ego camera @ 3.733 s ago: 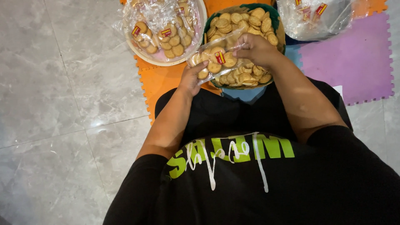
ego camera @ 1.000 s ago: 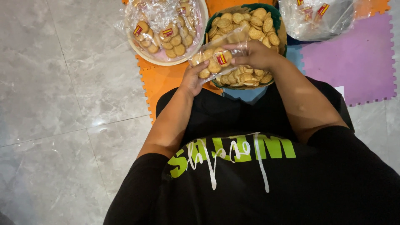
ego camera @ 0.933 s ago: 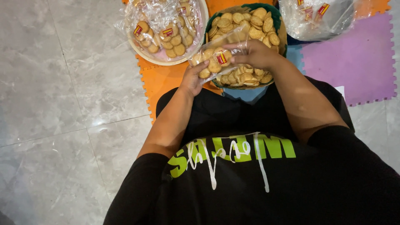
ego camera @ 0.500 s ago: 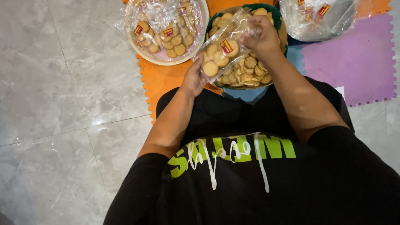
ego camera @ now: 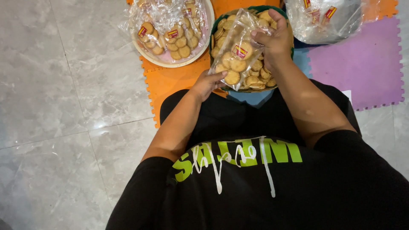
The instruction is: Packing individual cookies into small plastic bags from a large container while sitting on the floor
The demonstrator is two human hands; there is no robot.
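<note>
Up in the frame's top centre, the right hand pinches the upper end of a clear bag of round biscuits, while the left hand grips its lower corner. Beneath sits a green bowl of loose biscuits; a white plate of filled bags lies upper left.

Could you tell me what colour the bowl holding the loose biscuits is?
Dark green bowl, seen in the head view.

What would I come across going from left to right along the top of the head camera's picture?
Grey tiled floor → white plate of bagged biscuits → left hand → clear bag of biscuits held over the green bowl → right hand → heap of clear bags → purple foam mat.
</note>
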